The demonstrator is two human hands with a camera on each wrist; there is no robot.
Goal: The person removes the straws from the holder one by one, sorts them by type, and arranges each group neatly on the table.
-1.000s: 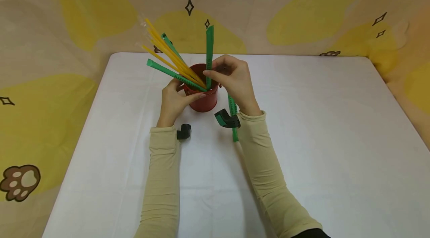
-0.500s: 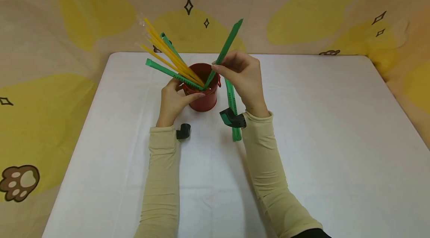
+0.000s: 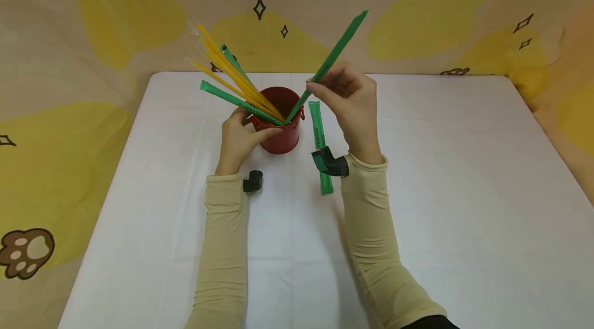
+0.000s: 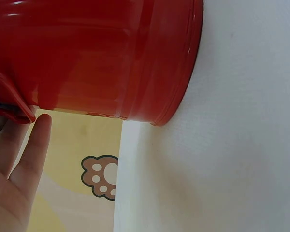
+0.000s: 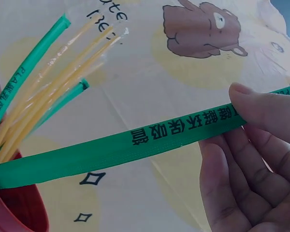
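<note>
A small red metal bucket (image 3: pixel 280 141) stands upright on the table, its side close up in the left wrist view. My left hand (image 3: pixel 235 139) holds it at the left, thumb over the front rim and fingers behind. Between thumb and fingers my right hand (image 3: pixel 353 104) pinches a green paper-wrapped straw (image 3: pixel 342 44), printed with dark characters (image 5: pixel 183 126). This straw slants up to the right, its lower end at the bucket's mouth. Several yellow straws (image 3: pixel 234 72) in clear wrappers lean left out of the bucket, with two green wrapped straws (image 3: pixel 221 94) among them.
Another green wrapped straw (image 3: pixel 318 125) lies on the white table (image 3: pixel 441 190), right of the bucket and partly behind the right wrist's black camera (image 3: pixel 330 162). A patterned yellow and beige cloth (image 3: pixel 417 14) rises behind the table's far edge.
My right hand has moved right and slightly away from me, tilting the pinched straw from upright to a rightward slant. More of the straw on the table shows. The left hand and bucket stay put.
</note>
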